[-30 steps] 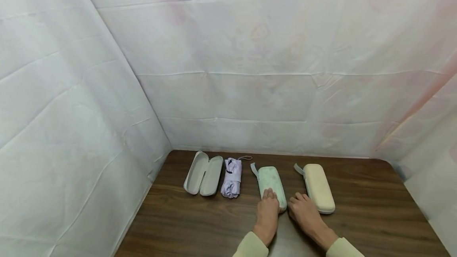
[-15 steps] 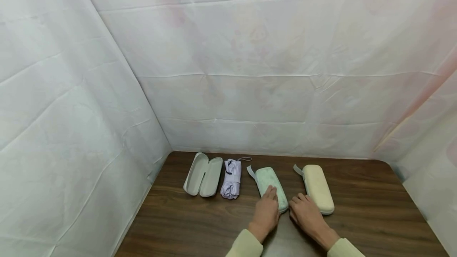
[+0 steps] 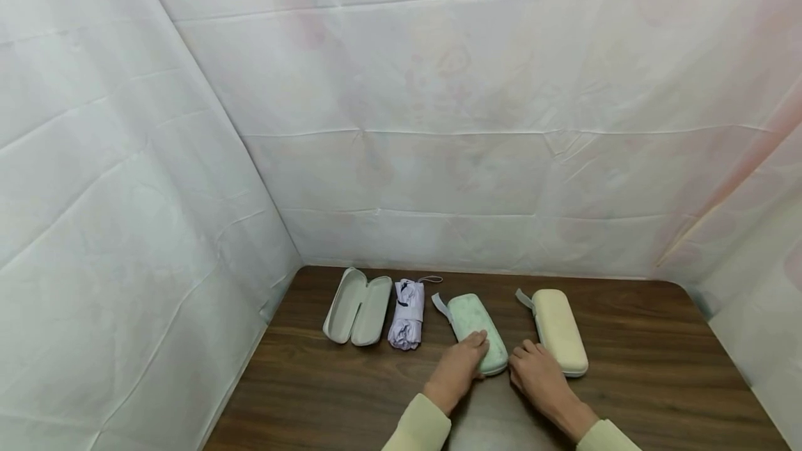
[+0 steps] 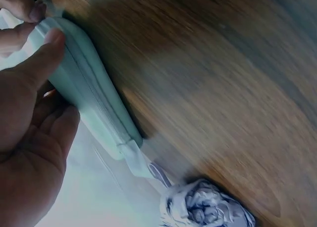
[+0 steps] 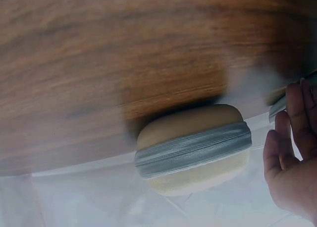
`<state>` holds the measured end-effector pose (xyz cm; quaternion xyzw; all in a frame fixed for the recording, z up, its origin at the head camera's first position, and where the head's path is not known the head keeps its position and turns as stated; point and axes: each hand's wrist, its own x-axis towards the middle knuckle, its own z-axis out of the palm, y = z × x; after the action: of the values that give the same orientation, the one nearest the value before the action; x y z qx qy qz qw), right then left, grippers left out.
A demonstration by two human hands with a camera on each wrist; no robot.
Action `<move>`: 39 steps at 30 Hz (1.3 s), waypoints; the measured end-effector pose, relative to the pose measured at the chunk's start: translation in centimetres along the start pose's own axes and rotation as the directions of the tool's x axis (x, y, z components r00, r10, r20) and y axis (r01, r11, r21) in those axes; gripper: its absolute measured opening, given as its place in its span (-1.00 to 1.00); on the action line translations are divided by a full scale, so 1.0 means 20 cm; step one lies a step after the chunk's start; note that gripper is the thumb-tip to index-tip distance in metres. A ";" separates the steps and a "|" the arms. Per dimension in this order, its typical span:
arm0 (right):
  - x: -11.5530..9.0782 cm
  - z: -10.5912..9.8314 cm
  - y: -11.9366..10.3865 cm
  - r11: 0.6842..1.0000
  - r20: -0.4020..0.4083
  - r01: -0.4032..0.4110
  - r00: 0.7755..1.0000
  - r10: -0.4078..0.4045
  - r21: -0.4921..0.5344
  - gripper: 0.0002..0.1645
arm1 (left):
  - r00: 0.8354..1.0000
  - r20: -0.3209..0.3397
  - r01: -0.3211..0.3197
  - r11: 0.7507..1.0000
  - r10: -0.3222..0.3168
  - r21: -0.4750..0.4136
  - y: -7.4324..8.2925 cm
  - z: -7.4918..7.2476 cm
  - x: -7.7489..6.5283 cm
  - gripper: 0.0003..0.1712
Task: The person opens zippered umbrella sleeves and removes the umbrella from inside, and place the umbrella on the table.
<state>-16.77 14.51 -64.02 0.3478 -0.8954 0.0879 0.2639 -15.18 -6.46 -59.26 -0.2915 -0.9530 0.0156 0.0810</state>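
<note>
A mint-green zip glasses case (image 3: 477,322) lies slanted on the table, its grey strap at the far end. My left hand (image 3: 459,367) grips its near left part; in the left wrist view the thumb (image 4: 55,41) presses beside the zip. My right hand (image 3: 537,378) is at the case's near right corner. In the left wrist view, its fingertips (image 4: 22,9) pinch a small dark piece at the zip's end, seemingly the zipper pull, mostly hidden. Right of it lies a cream zip glasses case (image 3: 560,331), seen end-on (image 5: 193,150) in the right wrist view.
To the left lie a folded lilac umbrella (image 3: 407,313) with a wrist loop and an opened light-grey glasses case (image 3: 371,312). The dark wooden table (image 3: 326,395) meets a white cloth wall (image 3: 401,172) behind and others at the sides.
My left hand has slid left and turned from on top of the green case to its left side. The green case has swung slightly, its near end rightward. My right hand has barely moved.
</note>
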 end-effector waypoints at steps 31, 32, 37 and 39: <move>-0.03 -0.02 -0.05 0.998 -0.002 -0.056 0.998 0.056 -0.005 -0.71 | 0.994 0.096 0.064 0.997 -0.061 -0.032 0.01 0.03 0.08 -0.39; -0.03 -0.02 -0.05 0.998 -0.011 -0.055 0.998 0.055 -0.007 -0.70 | 0.994 0.088 0.070 0.997 -0.068 -0.026 0.02 0.04 0.09 -0.38; -0.02 -0.03 -0.07 0.997 -0.008 -0.074 0.997 0.074 -0.007 -0.71 | 0.993 0.022 0.115 0.992 -0.116 0.048 0.07 0.06 0.10 -0.36; -0.01 -0.03 -0.08 0.997 0.005 -0.079 0.997 0.079 -0.009 -0.73 | 0.991 -0.005 0.134 0.988 -0.134 0.083 0.10 0.07 0.11 -0.37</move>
<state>-15.28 13.72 -63.68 0.3113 -0.9095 0.0935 0.2591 -16.08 -3.68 -60.45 -0.2232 -0.9690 0.0501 0.0935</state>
